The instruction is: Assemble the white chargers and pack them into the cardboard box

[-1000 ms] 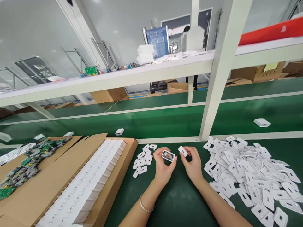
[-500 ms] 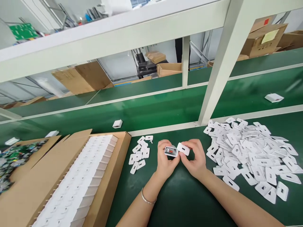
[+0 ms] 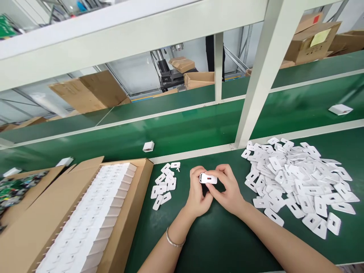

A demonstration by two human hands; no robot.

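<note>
A white rectangular plastic housing (image 3: pixel 201 178) is held over the middle of the dark green counter (image 3: pixel 216 239), well in from its far edge. The housing is grasped by the fingers of the left hand (image 3: pixel 197 195), which are curled around its outer side; a thin silver-coloured bracelet (image 3: pixel 174 242) is worn on the left wrist. A flat white plastic cover plate with a rectangular slot (image 3: pixel 206 180) is pinched between the thumb and fingers of the right hand (image 3: pixel 229 187) and is held across the open end of the housing. A spot of red is seen through the slot, and a dark crescent is noted at the plate's left end; whether the plate is fully seated cannot be told. A small cluster of slotted white plates (image 3: pixel 162 186) is laid out left of the hands, near the far edge. A large heap of similar plates (image 3: pixel 298 184) is spread over the right part, its top close to the far edge. At the left, rows of white box-shaped plastic pieces (image 3: pixel 91 204) are packed in a shallow brown cardboard tray (image 3: pixel 141 185). Green circuit boards (image 3: pixel 17 186) are piled farther left. Beyond the far edge, a white housing (image 3: pixel 148 146) is seen on the green channel (image 3: pixel 187 138).
</note>
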